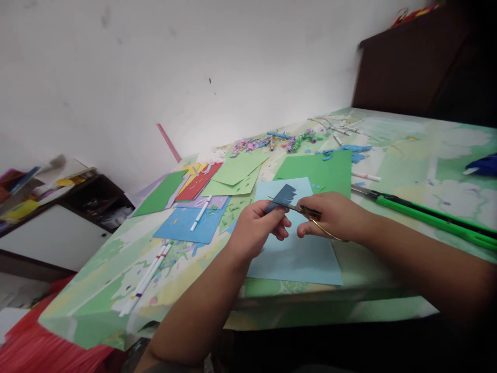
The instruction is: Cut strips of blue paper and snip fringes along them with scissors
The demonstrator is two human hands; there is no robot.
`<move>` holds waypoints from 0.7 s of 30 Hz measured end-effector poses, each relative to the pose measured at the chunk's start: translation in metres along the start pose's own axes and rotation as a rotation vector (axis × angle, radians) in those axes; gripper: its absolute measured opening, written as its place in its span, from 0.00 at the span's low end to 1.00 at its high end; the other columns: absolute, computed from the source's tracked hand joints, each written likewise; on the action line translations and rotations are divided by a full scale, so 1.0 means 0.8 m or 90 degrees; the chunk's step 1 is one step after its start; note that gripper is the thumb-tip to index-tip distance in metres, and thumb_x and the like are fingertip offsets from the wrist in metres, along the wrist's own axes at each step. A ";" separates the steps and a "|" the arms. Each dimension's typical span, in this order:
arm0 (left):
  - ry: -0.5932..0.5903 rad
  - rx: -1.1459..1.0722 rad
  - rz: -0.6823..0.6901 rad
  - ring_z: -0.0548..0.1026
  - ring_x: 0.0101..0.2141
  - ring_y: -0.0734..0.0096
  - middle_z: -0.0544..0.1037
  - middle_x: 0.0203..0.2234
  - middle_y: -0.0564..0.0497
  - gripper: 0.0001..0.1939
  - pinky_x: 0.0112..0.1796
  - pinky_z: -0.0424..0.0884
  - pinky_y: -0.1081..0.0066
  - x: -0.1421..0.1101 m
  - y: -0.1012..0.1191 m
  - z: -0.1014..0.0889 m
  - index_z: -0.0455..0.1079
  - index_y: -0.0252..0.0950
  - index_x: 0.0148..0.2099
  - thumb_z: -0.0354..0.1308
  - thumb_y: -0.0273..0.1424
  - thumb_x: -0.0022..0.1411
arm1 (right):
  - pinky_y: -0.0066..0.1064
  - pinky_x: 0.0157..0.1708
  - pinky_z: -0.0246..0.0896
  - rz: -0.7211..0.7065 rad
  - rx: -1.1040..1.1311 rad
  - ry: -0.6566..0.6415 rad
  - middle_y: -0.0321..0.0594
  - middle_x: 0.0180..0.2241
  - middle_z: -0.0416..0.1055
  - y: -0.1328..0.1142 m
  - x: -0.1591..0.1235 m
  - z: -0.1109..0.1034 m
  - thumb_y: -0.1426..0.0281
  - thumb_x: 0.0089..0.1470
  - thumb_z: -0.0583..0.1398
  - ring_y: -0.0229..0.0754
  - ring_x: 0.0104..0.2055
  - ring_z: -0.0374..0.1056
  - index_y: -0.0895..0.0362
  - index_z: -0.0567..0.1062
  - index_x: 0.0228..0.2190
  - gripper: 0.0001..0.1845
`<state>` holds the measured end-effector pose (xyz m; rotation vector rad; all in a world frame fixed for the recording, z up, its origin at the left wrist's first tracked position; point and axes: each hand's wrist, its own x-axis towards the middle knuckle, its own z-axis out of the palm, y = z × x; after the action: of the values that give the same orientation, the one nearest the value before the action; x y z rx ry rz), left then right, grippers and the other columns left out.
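My left hand pinches a small strip of dark blue paper whose far edge is cut into a fringe. In my right hand is a pair of scissors with gold handles, my fingers wrapped around them. The scissor blades reach left across the strip, close to my left fingertips; whether they are parted I cannot tell. Both hands are above a light blue sheet of paper near the table's front edge. Under and behind it lies a green sheet.
A green box cutter lies right of my right hand, blade extended. Leftward are a blue sheet, a red sheet, light green sheets and white paper sticks. Curled paper scraps pile against the wall. A dark cabinet stands behind.
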<state>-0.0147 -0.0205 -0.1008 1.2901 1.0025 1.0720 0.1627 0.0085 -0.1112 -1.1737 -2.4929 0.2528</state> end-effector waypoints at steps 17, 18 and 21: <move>0.009 0.023 -0.001 0.70 0.16 0.80 0.72 0.17 0.54 0.08 0.19 0.67 0.78 -0.001 0.001 0.004 0.66 0.31 0.24 0.55 0.30 0.51 | 0.27 0.23 0.46 -0.038 0.038 -0.048 0.37 0.22 0.64 0.002 -0.002 0.004 0.48 0.46 0.52 0.38 0.24 0.58 0.57 0.65 0.26 0.23; 0.008 0.024 0.001 0.70 0.16 0.80 0.72 0.17 0.54 0.08 0.19 0.67 0.78 -0.001 0.001 0.004 0.67 0.31 0.24 0.55 0.30 0.52 | 0.27 0.23 0.46 -0.039 0.040 -0.049 0.37 0.22 0.64 0.001 -0.002 0.004 0.48 0.46 0.52 0.38 0.24 0.58 0.57 0.65 0.25 0.23; 0.002 0.027 0.007 0.70 0.16 0.80 0.71 0.16 0.55 0.08 0.18 0.67 0.78 -0.003 0.002 0.003 0.67 0.31 0.25 0.55 0.30 0.52 | 0.26 0.23 0.46 -0.044 0.046 -0.050 0.36 0.21 0.64 0.000 -0.003 0.003 0.49 0.46 0.52 0.38 0.24 0.58 0.57 0.64 0.25 0.22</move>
<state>-0.0126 -0.0232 -0.0992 1.3300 1.0259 1.0671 0.1628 0.0067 -0.1136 -1.0666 -2.5628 0.3744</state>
